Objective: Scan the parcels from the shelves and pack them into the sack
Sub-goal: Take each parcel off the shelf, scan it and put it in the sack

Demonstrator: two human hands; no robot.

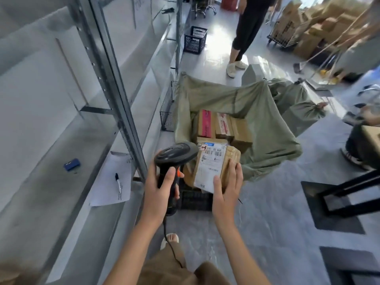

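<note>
My left hand (162, 186) grips the handle of a black barcode scanner (174, 155), whose head points right at a brown taped parcel (213, 167) with a white shipping label. My right hand (226, 188) holds that parcel from its near side, label facing up. Just beyond it stands an open green sack (267, 128) stretched over a frame, with several cardboard boxes (222, 126) lying inside. The scanner's cable hangs down toward my legs.
Grey metal shelves (61, 140) run along the left, bearing a sheet of paper with a marker (118, 182) and a small blue object (71, 164). A black crate (195, 40) and a standing person (244, 38) are ahead; stacked cartons (308, 27) at far right.
</note>
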